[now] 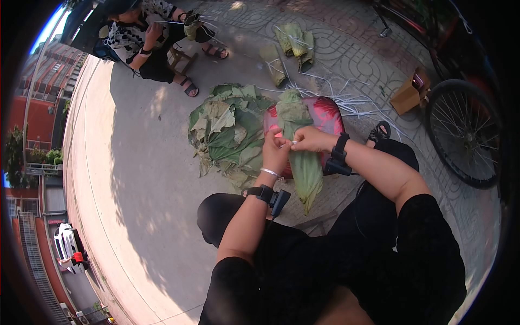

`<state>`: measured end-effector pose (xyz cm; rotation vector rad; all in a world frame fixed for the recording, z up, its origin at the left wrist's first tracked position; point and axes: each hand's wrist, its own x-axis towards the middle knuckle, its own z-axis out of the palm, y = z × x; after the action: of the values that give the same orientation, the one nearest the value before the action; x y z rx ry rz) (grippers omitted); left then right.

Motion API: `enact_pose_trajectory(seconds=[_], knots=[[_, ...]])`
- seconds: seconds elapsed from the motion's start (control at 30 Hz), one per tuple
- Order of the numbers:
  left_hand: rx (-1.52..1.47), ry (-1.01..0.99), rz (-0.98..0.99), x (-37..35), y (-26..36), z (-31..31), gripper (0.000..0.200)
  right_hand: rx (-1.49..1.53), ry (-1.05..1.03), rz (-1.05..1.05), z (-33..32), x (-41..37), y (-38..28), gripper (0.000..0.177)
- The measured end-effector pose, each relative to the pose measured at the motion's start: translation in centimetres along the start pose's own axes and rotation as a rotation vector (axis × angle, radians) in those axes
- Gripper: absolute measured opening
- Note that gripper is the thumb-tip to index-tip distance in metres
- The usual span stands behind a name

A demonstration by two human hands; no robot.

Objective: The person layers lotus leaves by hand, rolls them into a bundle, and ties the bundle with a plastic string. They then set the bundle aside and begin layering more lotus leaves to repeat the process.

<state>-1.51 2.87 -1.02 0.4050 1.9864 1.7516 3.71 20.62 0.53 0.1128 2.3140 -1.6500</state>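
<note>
A long roll of dried green leaves (pixel 306 176) lies across a red patterned cushion (pixel 329 111) in front of my knees. Over the roll's middle, my left hand (pixel 276 149) and my right hand (pixel 314 139) come close together. Both have thumb and fingers pinched on a short bit of white string (pixel 294 143) between them. How the string runs around the leaves is hidden by my fingers. Left of the cushion spreads a heap of loose, wrinkled leaves (pixel 227 127).
Tied leaf bundles (pixel 295 43) and loose white strings (pixel 352 103) lie on the paving beyond the cushion. A person (pixel 143 40) sits at upper left, holding a leaf bundle (pixel 192 26). A cardboard box (pixel 410 95) and a bicycle wheel (pixel 463 132) stand at right.
</note>
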Motion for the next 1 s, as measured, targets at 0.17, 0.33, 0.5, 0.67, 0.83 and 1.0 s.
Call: enact_pose_trajectory(seconds=[0.17, 0.33, 0.5, 0.67, 0.83, 1.0], knots=[[0.04, 0.028, -0.024, 0.0, -0.4, -0.3, 0.05, -0.022, 0.283, -0.096, 0.6, -1.5, -0.9, 0.012], [0.083, 0.117, -0.007, 0.5, -1.8, -1.0, 0.048, -0.305, 0.363, -0.179, 0.6, -2.7, -1.9, 0.009], [0.345, 0.194, -0.019, 0.5, -1.6, -2.4, 0.044, -0.415, 0.25, -0.107, 0.1, -3.4, -1.1, 0.009], [0.194, 0.129, -0.131, 1.1, -4.2, -2.1, 0.045, -0.409, 0.225, -0.085, -0.2, -3.5, 0.4, 0.018], [0.33, 0.104, -0.149, 0.2, -3.1, 0.2, 0.074, -0.482, 0.413, 0.032, -1.3, -4.1, 0.5, 0.048], [0.127, 0.026, -0.304, -0.1, -1.8, 1.1, 0.058, 0.297, 0.217, 0.219, -0.3, -3.8, 3.7, 0.063]])
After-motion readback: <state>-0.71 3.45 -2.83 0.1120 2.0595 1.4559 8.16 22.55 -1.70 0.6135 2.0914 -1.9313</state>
